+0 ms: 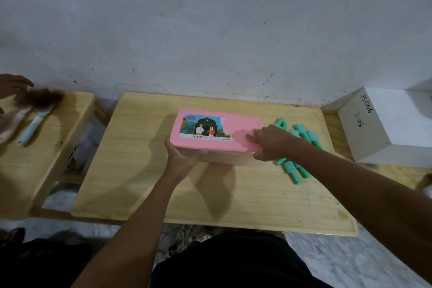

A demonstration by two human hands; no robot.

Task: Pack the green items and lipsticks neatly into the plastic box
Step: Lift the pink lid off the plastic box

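A pale wooden counter (233,196) with visible grain and a smooth finish. On it, a plastic box (224,158) with a smooth matt pink lid (243,127) bearing a printed paper label (203,128). Mint-green plastic items (301,133) look smooth.

Plastic box (233,159) sits mid-table (140,182), lid (243,124) on top. Pile of small items (301,129) lies just right of it. Carton (397,124) stands further right. Side table (30,170), left, bears a brush (32,127). Left hand (180,159) holds the box's near-left corner; right hand (273,142) rests on the lid's right end.
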